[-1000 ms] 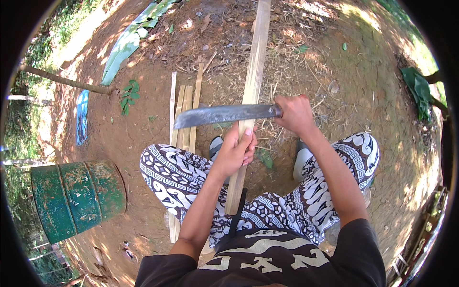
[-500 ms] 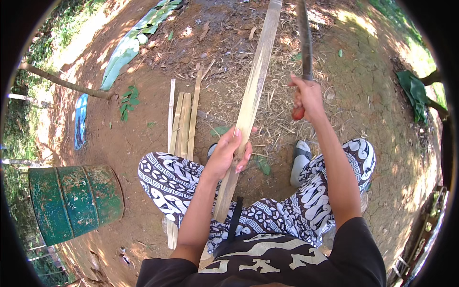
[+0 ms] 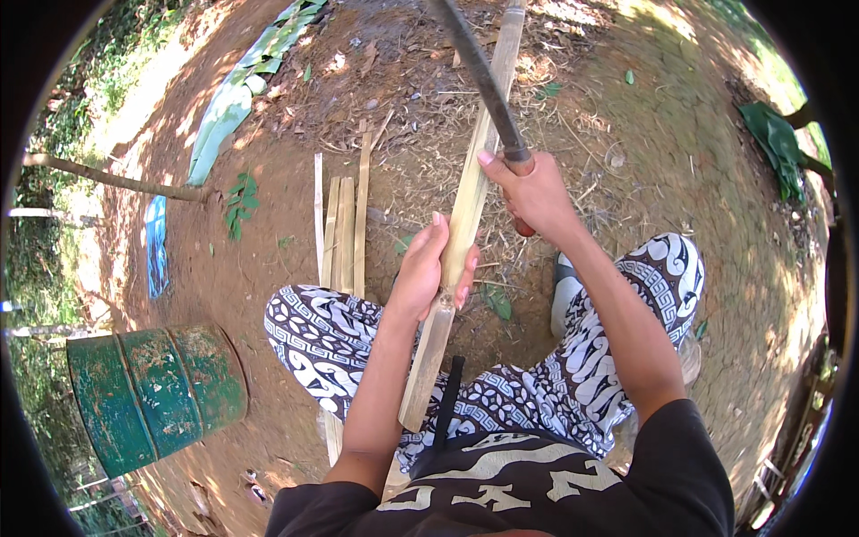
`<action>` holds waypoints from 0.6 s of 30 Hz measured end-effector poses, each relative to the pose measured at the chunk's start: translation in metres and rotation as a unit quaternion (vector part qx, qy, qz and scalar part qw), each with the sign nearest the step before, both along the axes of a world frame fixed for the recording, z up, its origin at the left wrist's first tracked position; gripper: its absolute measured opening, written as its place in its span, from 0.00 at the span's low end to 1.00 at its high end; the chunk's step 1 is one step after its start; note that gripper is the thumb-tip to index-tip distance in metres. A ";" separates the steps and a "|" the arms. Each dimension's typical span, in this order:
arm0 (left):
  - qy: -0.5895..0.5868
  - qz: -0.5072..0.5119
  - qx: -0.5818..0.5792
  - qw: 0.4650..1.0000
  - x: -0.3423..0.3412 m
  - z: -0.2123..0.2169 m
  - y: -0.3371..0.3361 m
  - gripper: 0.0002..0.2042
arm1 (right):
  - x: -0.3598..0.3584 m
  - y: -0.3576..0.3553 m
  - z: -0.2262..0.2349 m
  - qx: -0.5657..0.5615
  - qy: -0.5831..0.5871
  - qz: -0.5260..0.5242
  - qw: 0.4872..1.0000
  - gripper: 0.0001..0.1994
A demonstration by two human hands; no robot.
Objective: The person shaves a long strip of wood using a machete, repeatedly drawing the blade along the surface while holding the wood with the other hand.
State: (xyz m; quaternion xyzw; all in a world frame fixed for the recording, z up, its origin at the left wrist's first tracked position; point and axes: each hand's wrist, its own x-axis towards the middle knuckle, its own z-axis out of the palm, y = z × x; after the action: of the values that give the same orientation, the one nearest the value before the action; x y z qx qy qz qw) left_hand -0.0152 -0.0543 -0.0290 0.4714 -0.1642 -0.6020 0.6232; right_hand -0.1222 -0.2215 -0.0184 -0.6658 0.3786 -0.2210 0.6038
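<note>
A long pale bamboo slat (image 3: 469,197) slants from my lap up toward the far side. My left hand (image 3: 436,271) is wrapped round its lower part, thumb on top and fingertips on the right edge. My right hand (image 3: 533,199) grips the reddish handle of a machete (image 3: 488,79), close to the slat's right side. The long dark blade crosses over the slat, pointing away and to the left; whether its edge touches the wood I cannot tell. The slat's near end lies over my patterned trousers (image 3: 528,394).
Several cut slats (image 3: 344,237) lie on the ground beyond my left knee. A rusty green drum (image 3: 159,394) lies at the left, near a blue strip (image 3: 157,246) and a thin branch (image 3: 116,177). Shavings (image 3: 573,179) litter the soil ahead. A banana leaf (image 3: 220,121) stretches across the far left.
My right hand has moved left toward the slat, and the machete has tilted from nearly upright to slanting across it. My left hand still holds the slat in about the same place.
</note>
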 end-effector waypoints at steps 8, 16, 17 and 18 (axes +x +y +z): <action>-0.135 0.082 -0.019 0.987 0.022 -0.017 -0.001 0.23 | -0.019 0.025 -0.016 -0.322 0.137 0.155 0.924 0.09; -0.216 0.091 -0.014 0.972 0.020 -0.011 0.013 0.27 | -0.009 0.034 -0.032 -0.443 0.208 0.205 0.848 0.10; -0.223 0.091 -0.014 0.970 0.019 -0.009 0.013 0.27 | -0.010 0.033 -0.034 -0.450 0.202 0.204 0.845 0.10; -0.230 0.090 -0.014 0.969 0.017 -0.008 0.013 0.27 | -0.010 0.032 -0.036 -0.458 0.197 0.204 0.843 0.10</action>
State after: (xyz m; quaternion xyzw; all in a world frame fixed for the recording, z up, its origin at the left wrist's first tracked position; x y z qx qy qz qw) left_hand 0.0021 -0.0413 -0.0368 0.6010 -0.2682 -0.4163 0.6274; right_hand -0.1320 -0.1898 -0.0546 -0.9581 0.2012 -0.1056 0.1745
